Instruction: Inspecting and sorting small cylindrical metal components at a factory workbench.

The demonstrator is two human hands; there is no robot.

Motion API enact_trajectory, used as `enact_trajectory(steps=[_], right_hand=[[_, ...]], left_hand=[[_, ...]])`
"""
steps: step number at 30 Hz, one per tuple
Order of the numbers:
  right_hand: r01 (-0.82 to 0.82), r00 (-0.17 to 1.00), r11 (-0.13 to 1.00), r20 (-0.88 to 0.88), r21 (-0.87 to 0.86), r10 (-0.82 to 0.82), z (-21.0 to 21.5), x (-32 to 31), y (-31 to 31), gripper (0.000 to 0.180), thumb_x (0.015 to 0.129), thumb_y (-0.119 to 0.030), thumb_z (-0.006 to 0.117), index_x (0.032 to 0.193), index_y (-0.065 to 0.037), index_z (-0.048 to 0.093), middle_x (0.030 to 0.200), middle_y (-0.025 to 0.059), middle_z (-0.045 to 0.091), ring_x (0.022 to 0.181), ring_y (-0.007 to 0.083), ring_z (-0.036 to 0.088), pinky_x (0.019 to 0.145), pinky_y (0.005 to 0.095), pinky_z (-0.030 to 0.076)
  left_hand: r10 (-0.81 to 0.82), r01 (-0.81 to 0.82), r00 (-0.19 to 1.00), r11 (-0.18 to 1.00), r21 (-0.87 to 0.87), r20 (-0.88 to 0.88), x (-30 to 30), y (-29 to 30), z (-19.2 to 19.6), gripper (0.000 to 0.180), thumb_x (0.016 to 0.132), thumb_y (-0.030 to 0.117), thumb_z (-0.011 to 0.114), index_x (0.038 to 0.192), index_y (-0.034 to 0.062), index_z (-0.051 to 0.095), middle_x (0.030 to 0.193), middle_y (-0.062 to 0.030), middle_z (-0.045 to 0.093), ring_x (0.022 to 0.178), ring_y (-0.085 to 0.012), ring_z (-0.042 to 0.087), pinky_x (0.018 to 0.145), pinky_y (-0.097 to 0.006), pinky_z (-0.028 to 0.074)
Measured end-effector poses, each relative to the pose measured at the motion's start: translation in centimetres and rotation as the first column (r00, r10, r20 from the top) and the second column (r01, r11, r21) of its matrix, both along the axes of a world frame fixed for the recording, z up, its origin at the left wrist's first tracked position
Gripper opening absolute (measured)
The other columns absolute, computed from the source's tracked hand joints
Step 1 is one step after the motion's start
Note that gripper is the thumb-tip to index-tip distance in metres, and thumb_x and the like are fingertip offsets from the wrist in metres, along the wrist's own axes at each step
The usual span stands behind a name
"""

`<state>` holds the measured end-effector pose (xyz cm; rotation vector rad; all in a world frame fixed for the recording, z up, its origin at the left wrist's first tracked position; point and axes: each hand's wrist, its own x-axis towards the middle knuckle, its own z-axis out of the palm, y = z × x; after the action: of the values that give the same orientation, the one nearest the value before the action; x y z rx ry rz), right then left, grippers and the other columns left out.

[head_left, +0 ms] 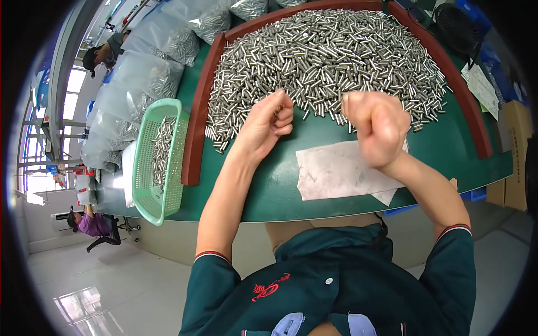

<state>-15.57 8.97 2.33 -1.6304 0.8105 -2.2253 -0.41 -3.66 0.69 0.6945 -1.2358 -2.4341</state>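
A broad heap of small shiny metal pins (330, 56) covers the far part of the green table (252, 193). My left hand (268, 124) is at the heap's near edge, fingers curled in toward the thumb. Whatever those fingers hold, if anything, is too small and hidden to name. To its right, my right hand (381, 126) is closed in a fist above a stained white cloth (330, 171), its knuckles near the pins. The inside of that fist is hidden from view.
Red-brown rails (202, 123) border the heap. At left stands a light green basket (151, 208) partly filled with pins, with clear plastic bags (140, 78) of metal parts beyond. A black fan (457, 28) and a cardboard box (515, 151) are at right. Two people are farther left.
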Motion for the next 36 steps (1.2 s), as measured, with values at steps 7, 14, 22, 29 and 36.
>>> enact_trajectory(steps=[7,14,22,29,36], right_hand=[[0.035,0.971,0.999,-0.235,-0.036,-0.042,-1.4,0.0,1.3,0.023,0.074,-0.008,0.039,0.051,-0.003,0.036,0.045,0.0042,0.032,0.035,0.0175,0.030,0.033,0.0293,0.024],[-0.150,0.979,0.968,0.167,0.201,0.117,-2.8,1.6,1.9,0.028,0.078,-0.008,0.035,0.050,-0.004,0.031,0.046,0.0040,0.033,0.039,0.0124,0.026,0.037,0.0275,0.021],[-0.342,0.842,0.886,0.521,0.314,0.141,-1.9,1.8,2.3,0.033,0.083,-0.015,0.032,0.051,-0.006,0.031,0.046,-0.0012,0.027,0.043,0.0085,0.024,0.043,0.0240,0.020],[-0.344,0.829,0.883,0.545,0.320,0.126,-1.6,1.6,2.1,0.034,0.085,-0.017,0.032,0.052,-0.006,0.031,0.047,-0.0012,0.027,0.044,0.0082,0.024,0.043,0.0237,0.020],[-0.340,0.837,0.874,0.535,0.346,0.114,-1.7,1.5,2.0,0.035,0.085,-0.018,0.032,0.053,-0.006,0.031,0.047,-0.0012,0.027,0.044,0.0080,0.024,0.043,0.0236,0.020]], left_hand=[[0.121,0.108,0.987,-0.015,-0.994,0.105,-0.6,0.3,-1.8,0.015,0.071,0.002,0.060,0.086,0.0053,0.063,0.064,-0.0089,0.058,0.054,-0.0188,0.055,0.053,-0.030,0.044],[0.150,0.226,0.968,-0.188,-0.956,0.200,-0.7,0.2,-1.9,0.008,0.071,0.004,0.060,0.078,0.0018,0.059,0.069,-0.0116,0.059,0.062,-0.0272,0.057,0.056,-0.034,0.045],[-0.080,0.082,0.997,0.988,-0.127,0.017,0.0,1.5,-1.0,0.010,0.087,0.015,0.050,0.091,0.0066,0.046,0.075,-0.0044,0.048,0.052,-0.0035,0.028,0.045,-0.017,0.026],[-0.068,0.075,0.996,0.992,-0.104,0.061,-0.1,1.2,-1.8,0.015,0.087,0.011,0.048,0.099,0.0021,0.053,0.076,-0.0043,0.051,0.054,-0.0034,0.034,0.047,-0.016,0.028],[-0.070,0.075,0.996,0.993,-0.092,0.059,-0.2,1.5,-1.6,0.015,0.088,0.012,0.047,0.098,0.0016,0.052,0.077,-0.0046,0.052,0.053,-0.0032,0.034,0.047,-0.016,0.028]])
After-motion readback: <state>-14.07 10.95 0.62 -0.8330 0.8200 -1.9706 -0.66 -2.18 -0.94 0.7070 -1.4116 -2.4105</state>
